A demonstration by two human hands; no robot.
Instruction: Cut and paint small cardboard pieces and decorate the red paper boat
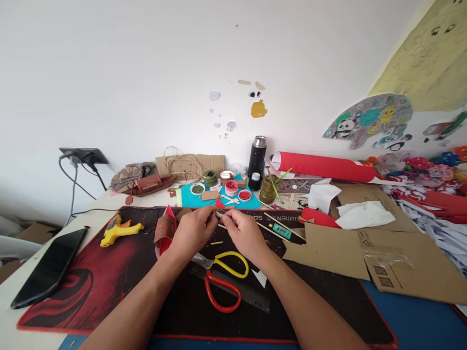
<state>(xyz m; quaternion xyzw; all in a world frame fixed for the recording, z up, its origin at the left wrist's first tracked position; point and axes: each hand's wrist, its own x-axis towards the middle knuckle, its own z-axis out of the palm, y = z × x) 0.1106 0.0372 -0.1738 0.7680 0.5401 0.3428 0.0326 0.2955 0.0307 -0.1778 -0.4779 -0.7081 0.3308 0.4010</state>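
Note:
My left hand [195,232] and my right hand [245,236] meet above the middle of the desk mat, fingertips pinched close together. A small pale stick [218,214] shows between them; its ends are mostly hidden by the fingers. Below the hands lie scissors [226,283] with one yellow and one red handle, across a clear ruler [251,291]. A short wooden stick piece [216,242] rests under the hands. Beside my left hand stands a small red and brown craft piece [165,232], partly covered by the wrist.
A yellow glue gun [120,230] and black phone [51,267] lie left. Paint jars [231,187], a black thermos [257,158] and a brush jar [268,189] stand behind. Cardboard [328,245], a green utility-blade pack [280,231] and a red paper roll [324,166] occupy the right.

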